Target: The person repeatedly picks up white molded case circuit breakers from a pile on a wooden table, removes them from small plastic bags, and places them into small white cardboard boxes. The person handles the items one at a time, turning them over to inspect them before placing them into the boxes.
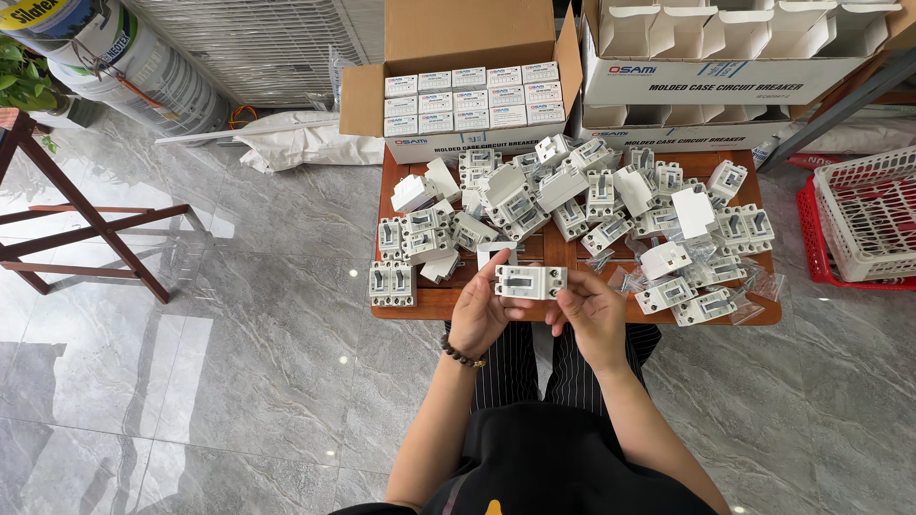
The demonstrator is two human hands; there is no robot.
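a white breaker [530, 281], judged stiff, light and best gripped by its ends, is held clamped between the left hand [477, 315] and right hand [593, 313] over the near edge of the wooden table [434, 303].

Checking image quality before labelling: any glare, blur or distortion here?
Head view: sharp overall; light glare spots on the glossy floor; wide-angle bending toward the edges; the white breaker between left hand and right hand is evenly lit, without motion blur.
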